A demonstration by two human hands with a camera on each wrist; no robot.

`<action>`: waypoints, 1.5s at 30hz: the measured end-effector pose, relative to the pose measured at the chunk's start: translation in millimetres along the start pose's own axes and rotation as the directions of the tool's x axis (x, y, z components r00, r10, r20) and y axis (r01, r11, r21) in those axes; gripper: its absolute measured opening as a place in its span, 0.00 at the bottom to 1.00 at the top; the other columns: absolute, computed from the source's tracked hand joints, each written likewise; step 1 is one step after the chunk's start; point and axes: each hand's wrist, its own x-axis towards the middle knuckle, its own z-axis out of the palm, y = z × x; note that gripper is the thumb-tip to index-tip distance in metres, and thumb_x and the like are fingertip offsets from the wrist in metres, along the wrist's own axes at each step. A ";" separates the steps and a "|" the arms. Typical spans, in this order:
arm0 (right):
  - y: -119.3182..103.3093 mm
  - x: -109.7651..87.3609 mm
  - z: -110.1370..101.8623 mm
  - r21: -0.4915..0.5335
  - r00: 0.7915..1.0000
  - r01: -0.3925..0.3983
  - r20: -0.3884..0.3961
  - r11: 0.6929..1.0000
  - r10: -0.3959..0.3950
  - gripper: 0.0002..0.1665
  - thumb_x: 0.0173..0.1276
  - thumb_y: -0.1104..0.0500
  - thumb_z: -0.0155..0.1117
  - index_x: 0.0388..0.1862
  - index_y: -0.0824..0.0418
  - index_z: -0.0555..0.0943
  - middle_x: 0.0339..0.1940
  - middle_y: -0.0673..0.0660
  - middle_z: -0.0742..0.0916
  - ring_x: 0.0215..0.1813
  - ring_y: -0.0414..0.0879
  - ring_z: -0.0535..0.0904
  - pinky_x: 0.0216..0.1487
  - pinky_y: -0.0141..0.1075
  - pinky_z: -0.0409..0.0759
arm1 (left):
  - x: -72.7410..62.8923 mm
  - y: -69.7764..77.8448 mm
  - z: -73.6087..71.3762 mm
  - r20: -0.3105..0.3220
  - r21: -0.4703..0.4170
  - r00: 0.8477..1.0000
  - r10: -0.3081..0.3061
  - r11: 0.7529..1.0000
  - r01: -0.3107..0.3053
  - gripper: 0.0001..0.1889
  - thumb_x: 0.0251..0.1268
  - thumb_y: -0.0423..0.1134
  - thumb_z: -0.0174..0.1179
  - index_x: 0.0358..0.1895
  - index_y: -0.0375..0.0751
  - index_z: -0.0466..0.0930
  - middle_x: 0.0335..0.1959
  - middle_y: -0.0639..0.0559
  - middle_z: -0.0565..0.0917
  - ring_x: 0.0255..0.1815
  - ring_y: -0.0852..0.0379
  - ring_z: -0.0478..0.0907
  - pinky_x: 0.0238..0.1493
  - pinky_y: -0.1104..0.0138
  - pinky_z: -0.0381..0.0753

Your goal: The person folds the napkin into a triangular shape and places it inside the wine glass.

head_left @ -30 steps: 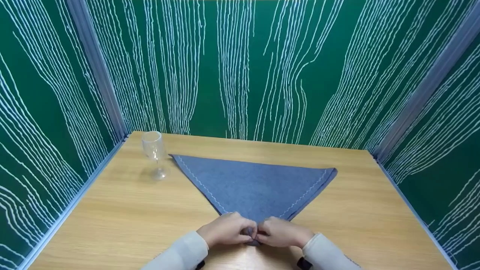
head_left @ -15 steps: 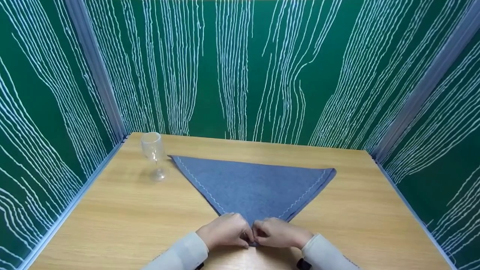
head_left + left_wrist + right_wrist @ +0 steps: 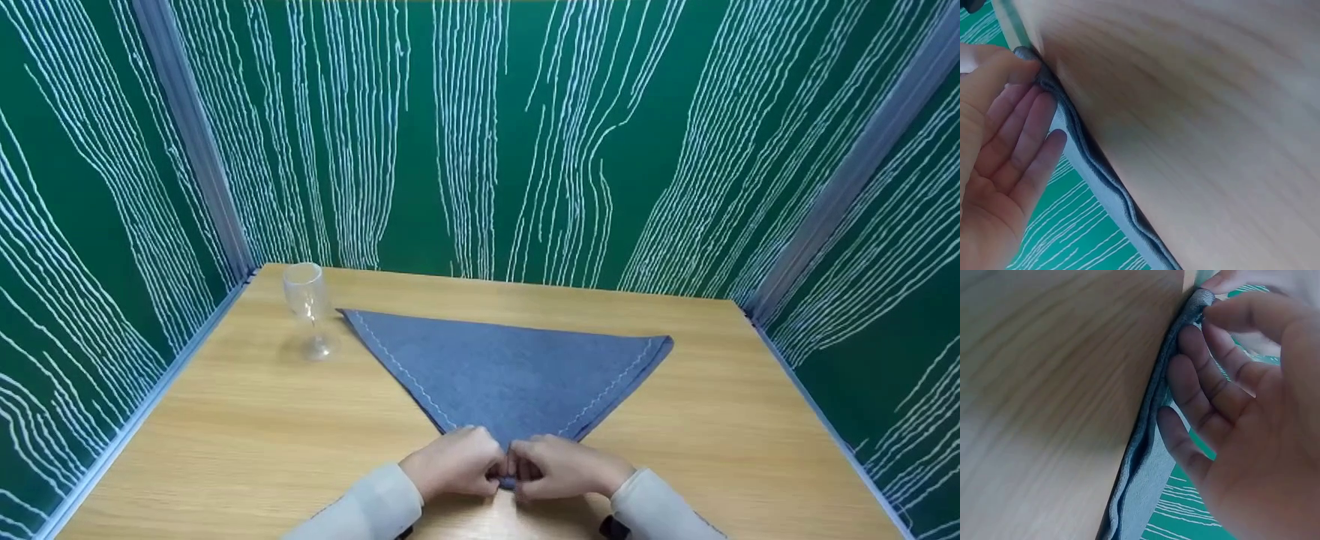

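Note:
A grey-blue cloth napkin (image 3: pixel 502 375), folded into a triangle with white zigzag stitching along two sides, lies flat on the table. Its long edge faces the back and its point faces me. At that near point my left hand (image 3: pixel 459 461) pinches the cloth between thumb and fingers from the left. From the right, my right hand (image 3: pixel 562 466) pinches the same corner, knuckles close to the other hand. In the right wrist view the tip of the napkin (image 3: pixel 1203 297) looks thick and rounded, turned over on itself. Layered edges of the napkin (image 3: pixel 1100 169) run away in the left wrist view.
A clear stemmed glass (image 3: pixel 307 304) stands upright at the back left, close to the napkin's left corner. The wooden table (image 3: pixel 720 420) is bordered by green walls (image 3: pixel 420 150) with white wavy lines and grey corner posts.
Both hands stay at the near corner while their fingers shift over it. The tip, which stuck out toward me below the fingers, now sits shorter and tucked between them. The glass has not moved.

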 end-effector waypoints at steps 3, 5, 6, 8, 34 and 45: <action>0.2 -1.2 0.9 -0.006 1.000 -0.017 0.006 1.000 0.017 0.17 0.59 0.49 0.74 0.38 0.55 0.77 0.30 0.44 0.79 0.31 0.34 0.71 0.31 0.25 0.71 | 0.7 -0.4 1.1 0.009 -0.040 0.999 -0.041 0.998 0.041 0.06 0.47 0.33 0.70 0.21 0.49 0.84 0.15 0.68 0.73 0.17 0.75 0.61 0.20 0.82 0.64; 0.2 -0.2 3.1 -0.039 1.000 -0.023 -0.005 0.999 0.023 0.16 0.61 0.49 0.74 0.38 0.54 0.78 0.30 0.43 0.79 0.31 0.33 0.71 0.31 0.26 0.71 | 1.6 -1.3 1.7 0.034 -0.071 0.997 -0.076 0.994 0.079 0.03 0.50 0.34 0.70 0.25 0.48 0.87 0.18 0.67 0.77 0.19 0.76 0.65 0.22 0.83 0.67; 0.3 0.6 4.2 -0.058 1.000 -0.023 -0.012 0.998 0.022 0.15 0.62 0.50 0.74 0.37 0.54 0.78 0.30 0.43 0.79 0.31 0.33 0.71 0.31 0.25 0.71 | 1.9 -1.8 2.0 0.051 -0.090 0.994 -0.097 0.991 0.101 0.02 0.51 0.35 0.70 0.27 0.47 0.88 0.20 0.67 0.79 0.20 0.77 0.67 0.24 0.83 0.69; 0.8 2.2 6.0 -0.082 1.000 -0.018 -0.026 0.996 0.015 0.11 0.65 0.52 0.71 0.36 0.54 0.78 0.30 0.43 0.79 0.31 0.33 0.72 0.31 0.25 0.71 | 2.5 -2.9 2.0 0.082 -0.125 0.988 -0.130 0.982 0.139 0.01 0.53 0.36 0.70 0.30 0.47 0.89 0.22 0.66 0.81 0.22 0.77 0.70 0.26 0.83 0.71; 16.8 14.2 -5.8 0.227 0.977 -0.187 0.149 0.956 0.156 0.03 0.75 0.61 0.57 0.38 0.57 0.75 0.30 0.41 0.76 0.32 0.32 0.70 0.34 0.28 0.71 | 10.3 -15.3 -2.6 0.313 -0.371 0.848 -0.428 0.766 0.524 0.19 0.65 0.45 0.64 0.15 0.50 0.72 0.15 0.63 0.68 0.18 0.67 0.62 0.23 0.73 0.63; 20.3 15.0 -3.4 0.200 0.983 -0.177 0.075 0.964 0.165 0.04 0.75 0.62 0.57 0.37 0.56 0.74 0.31 0.40 0.76 0.33 0.33 0.71 0.37 0.29 0.72 | 15.2 -17.3 -2.3 0.280 -0.345 0.820 -0.498 0.746 0.570 0.11 0.61 0.41 0.67 0.23 0.48 0.77 0.22 0.62 0.75 0.24 0.64 0.70 0.30 0.71 0.71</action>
